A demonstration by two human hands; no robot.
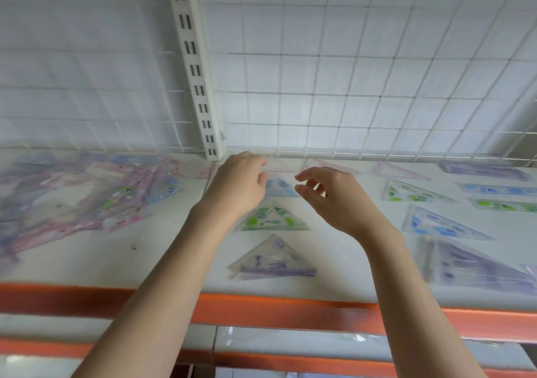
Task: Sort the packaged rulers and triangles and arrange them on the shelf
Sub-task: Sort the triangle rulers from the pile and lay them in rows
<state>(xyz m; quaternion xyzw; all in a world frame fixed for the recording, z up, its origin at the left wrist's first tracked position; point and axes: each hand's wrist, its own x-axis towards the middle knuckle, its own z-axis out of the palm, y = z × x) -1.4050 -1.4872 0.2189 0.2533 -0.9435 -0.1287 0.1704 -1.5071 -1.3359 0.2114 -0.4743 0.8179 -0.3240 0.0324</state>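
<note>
White shelf [151, 261] with an orange front edge carried the packaged triangles and rulers, and a slotted upright post [197, 75] rose from its back edge against a wire grid panel [348, 72]. Left of the post's foot lay an unsorted heap of packages [87, 191], pink, purple, blue and green mixed. Right of the post, in a column toward the front edge, lay a blue triangle [280, 187], a green triangle [273, 218] and a purple triangle [273, 261], apart from one another. Farther right lay more triangles and, by the frame edge, rulers [499, 189]. The left hand [238, 183] hovered just right of the post's foot, fingers loosely curled; whether it touched a package could not be told. The right hand [328, 194] hung beside it, fingers relaxed, holding nothing.
</note>
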